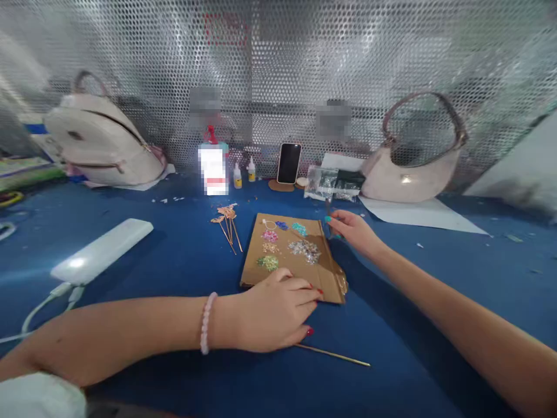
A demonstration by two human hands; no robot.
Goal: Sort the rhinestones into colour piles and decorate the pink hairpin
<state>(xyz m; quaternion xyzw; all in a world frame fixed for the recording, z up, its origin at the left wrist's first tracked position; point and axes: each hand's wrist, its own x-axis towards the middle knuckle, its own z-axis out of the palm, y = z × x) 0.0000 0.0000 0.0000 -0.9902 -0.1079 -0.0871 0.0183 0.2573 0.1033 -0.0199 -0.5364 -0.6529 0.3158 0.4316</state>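
My left hand lies over the near edge of a cardboard piece, fingers stretched out and red nails showing. A thin gold stick sticks out on the table from beneath this hand; its other end is hidden. At the cardboard's right edge, my right hand pinches a slim dark tool with teal on it; its exact kind is unclear. On the cardboard sit small heaps of beads or sequins: green, pink, blue, turquoise and silvery.
Several gold sticks with ornate heads lie left of the cardboard. Behind stand two small glue bottles, a phone and clear packets. A white power bank, a backpack and a handbag flank the area.
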